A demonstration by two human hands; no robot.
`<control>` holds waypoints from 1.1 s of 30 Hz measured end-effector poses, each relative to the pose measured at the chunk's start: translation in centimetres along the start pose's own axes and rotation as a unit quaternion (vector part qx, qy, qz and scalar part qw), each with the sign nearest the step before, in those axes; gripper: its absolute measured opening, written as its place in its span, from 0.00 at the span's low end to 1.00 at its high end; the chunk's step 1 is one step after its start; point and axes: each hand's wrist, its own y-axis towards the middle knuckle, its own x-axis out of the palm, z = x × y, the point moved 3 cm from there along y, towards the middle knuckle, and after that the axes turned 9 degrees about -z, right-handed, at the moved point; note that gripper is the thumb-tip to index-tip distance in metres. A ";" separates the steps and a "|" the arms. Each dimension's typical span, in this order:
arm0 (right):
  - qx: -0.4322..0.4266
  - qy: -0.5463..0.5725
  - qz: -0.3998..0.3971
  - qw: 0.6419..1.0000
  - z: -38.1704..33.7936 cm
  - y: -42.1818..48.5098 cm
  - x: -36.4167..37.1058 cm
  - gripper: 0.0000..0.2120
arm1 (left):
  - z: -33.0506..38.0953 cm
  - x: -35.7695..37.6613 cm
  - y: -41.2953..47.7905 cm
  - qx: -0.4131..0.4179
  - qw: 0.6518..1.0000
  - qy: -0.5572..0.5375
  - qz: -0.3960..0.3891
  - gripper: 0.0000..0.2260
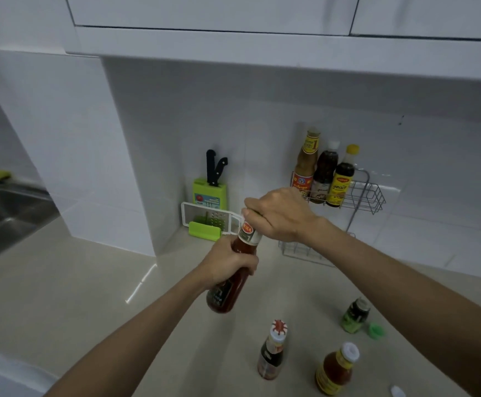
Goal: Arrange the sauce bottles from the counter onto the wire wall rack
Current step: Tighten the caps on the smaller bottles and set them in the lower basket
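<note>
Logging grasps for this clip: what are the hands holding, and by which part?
Both hold one red sauce bottle: the left hand wraps its body, and the right hand covers its cap end.

Glossy white tiled wall (176,124), shiny metal wire rack (368,196), brushed steel sink (4,213), smooth matt counter (75,282)

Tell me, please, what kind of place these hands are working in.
Most likely a home kitchen: a steel sink is set into the counter, a knife block stands against the tiled wall, and a wire wall rack holds sauce bottles.
</note>
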 end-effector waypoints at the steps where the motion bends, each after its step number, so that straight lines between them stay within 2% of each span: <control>1: 0.067 0.002 0.002 0.998 0.0 0.0 0.7 0.18 | -0.4 0.0 0.3 -0.018 0.996 0.034 0.087 0.05; 3: 0.190 0.002 -0.030 0.981 -0.1 0.0 2.5 0.24 | -1.0 0.4 0.4 -0.056 0.974 0.104 0.194 0.08; 4: 0.220 0.004 -0.051 0.974 0.0 0.0 3.2 0.26 | -1.3 0.4 0.5 -0.066 0.970 0.123 0.202 0.08; 5: 0.213 0.016 -0.065 0.975 0.1 -0.2 3.4 0.26 | -1.5 0.2 0.6 -0.064 0.977 0.109 0.172 0.07; 7: 0.112 0.063 -0.074 0.989 0.1 -0.7 3.0 0.22 | -1.5 -0.3 0.8 -0.041 0.999 0.025 0.006 0.05; 9: -0.013 0.075 -0.077 0.994 -0.2 -1.1 1.7 0.18 | -0.8 -0.5 0.4 -0.024 0.983 -0.045 -0.176 0.05; 10: -0.046 0.066 -0.076 0.994 -0.1 -1.2 1.2 0.17 | -0.5 -0.5 0.3 -0.014 0.971 -0.069 -0.230 0.06; 11: -0.055 0.059 -0.070 0.994 0.2 -1.0 1.0 0.15 | -0.2 -0.4 0.3 -0.005 0.965 -0.081 -0.250 0.06; 12: -0.049 0.057 -0.066 0.995 0.5 -0.7 0.9 0.13 | 0.0 -0.2 0.5 -0.001 0.969 -0.080 -0.233 0.05; 14: 0.010 0.072 -0.068 0.995 1.1 0.1 1.5 0.06 | -0.2 0.1 1.4 -0.008 0.991 -0.064 -0.115 0.04; 17: 0.182 0.108 -0.085 0.974 1.6 1.0 3.9 0.05 | -1.5 0.2 3.0 -0.053 0.995 -0.016 0.087 0.05; 19: 0.300 0.123 -0.133 0.936 1.7 0.8 5.7 0.06 | -2.5 0.6 3.8 -0.102 0.976 0.108 0.159 0.07; 22: 0.385 0.141 -0.235 0.881 2.2 -0.1 8.5 0.09 | -3.5 1.6 4.2 -0.152 0.915 0.311 0.206 0.08; 24: 0.411 0.217 -0.280 0.840 2.9 -0.7 9.6 0.14 | -3.9 2.1 4.5 -0.148 0.889 0.374 0.217 0.11; 26: 0.451 0.313 -0.256 0.795 3.4 -1.4 9.8 0.28 | -3.8 2.2 4.7 -0.143 0.877 0.402 0.220 0.11; 27: 0.454 0.331 -0.237 0.793 3.7 -1.4 9.7 0.29 | -3.6 2.0 4.8 -0.148 0.878 0.400 0.217 0.12; 28: 0.448 0.335 -0.220 0.799 4.0 -1.3 9.3 0.27 | -3.3 1.8 4.8 -0.151 0.886 0.387 0.205 0.12; 30: 0.441 0.327 -0.189 0.814 4.7 -0.9 8.1 0.21 | -2.8 1.1 4.9 -0.131 0.936 0.298 0.132 0.16; 32: 0.421 0.307 -0.173 0.836 5.7 -0.2 6.5 0.19 | -2.6 0.3 4.2 -0.107 0.985 0.134 -0.010 0.24; 33: 0.409 0.303 -0.170 0.844 6.2 0.1 5.8 0.19 | -2.8 -0.1 3.7 -0.109 0.988 0.073 -0.075 0.29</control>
